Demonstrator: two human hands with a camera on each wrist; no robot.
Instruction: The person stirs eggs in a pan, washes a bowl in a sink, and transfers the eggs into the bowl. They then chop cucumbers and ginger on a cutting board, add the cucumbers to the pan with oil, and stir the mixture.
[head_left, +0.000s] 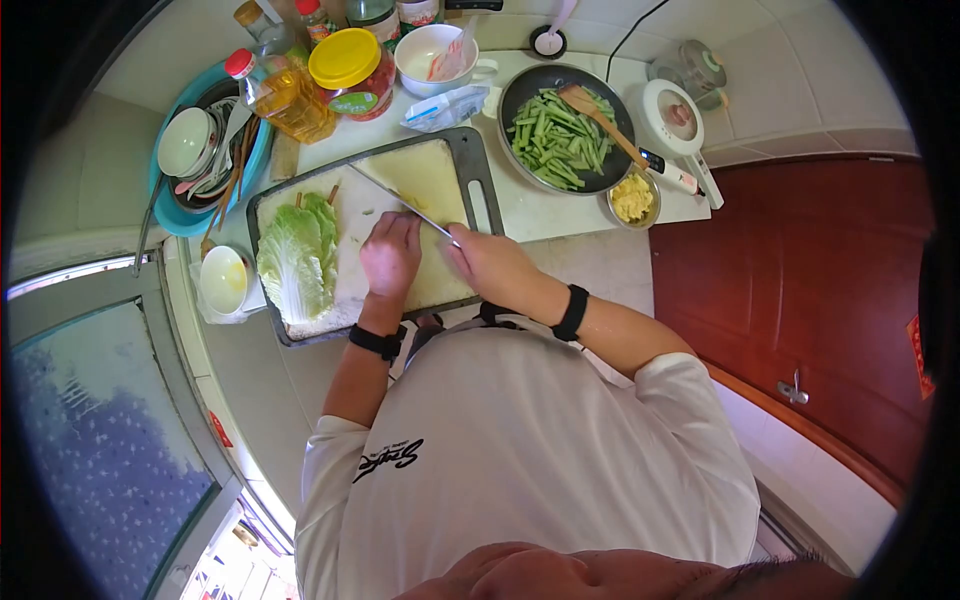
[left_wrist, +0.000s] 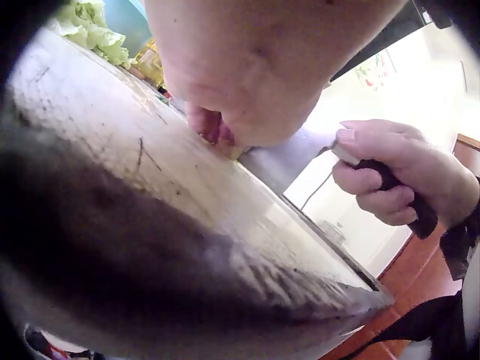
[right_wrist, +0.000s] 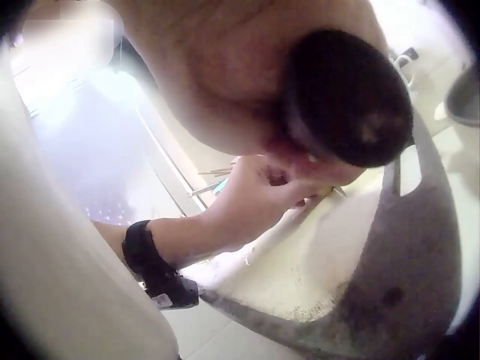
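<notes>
In the head view, my right hand [head_left: 495, 268] grips a knife [head_left: 405, 202] whose blade lies slantwise over the cutting board [head_left: 355, 240]. The left wrist view shows its black handle [left_wrist: 390, 176] inside the right hand's [left_wrist: 405, 165] curled fingers. Close against the blade, my left hand [head_left: 391, 258] has bent fingers on a small pale-yellow piece [left_wrist: 237, 153], mostly hidden under them. Small yellow bits [head_left: 415, 198] lie beside the blade. Cabbage leaves [head_left: 300, 255] rest on the left part of the board, with brownish sticks [head_left: 333, 193] at their upper edge.
Right of the board stand a pan of cut green vegetables [head_left: 560, 135] with a wooden spatula [head_left: 600, 120] and a bowl of yellow food [head_left: 633, 198]. Bottles and a yellow-lidded jar [head_left: 352, 75] are behind. A blue basin [head_left: 165, 205] and white bowl [head_left: 224, 281] stand left.
</notes>
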